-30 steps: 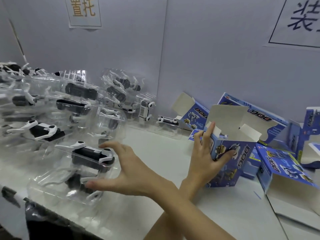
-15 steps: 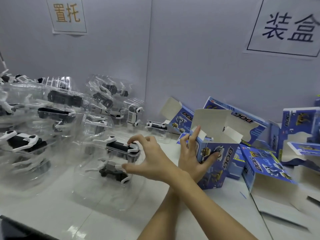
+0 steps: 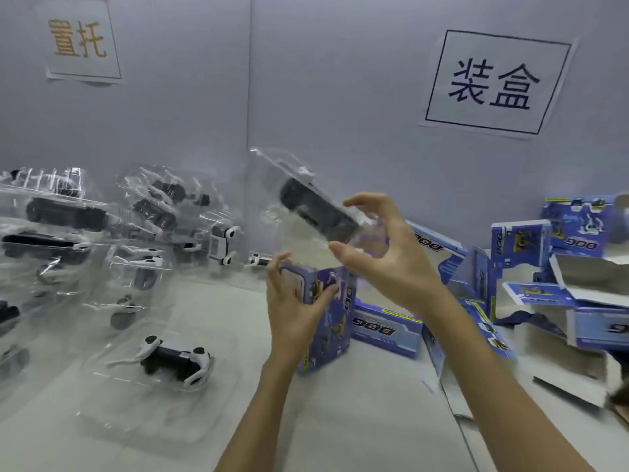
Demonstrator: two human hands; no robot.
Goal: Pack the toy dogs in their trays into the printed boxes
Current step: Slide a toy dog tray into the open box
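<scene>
Clear plastic tray (image 3: 306,206) w/ black-and-white toy dog inside, tilted, held up in the air above the blue printed box (image 3: 326,318); right hand (image 3: 384,253) pinches tray's lower end. Left hand (image 3: 292,308) grips the box, upright on white table (image 3: 238,386). Box print reads "DOG". Wall sign (image 3: 497,83): "装盒".
</scene>
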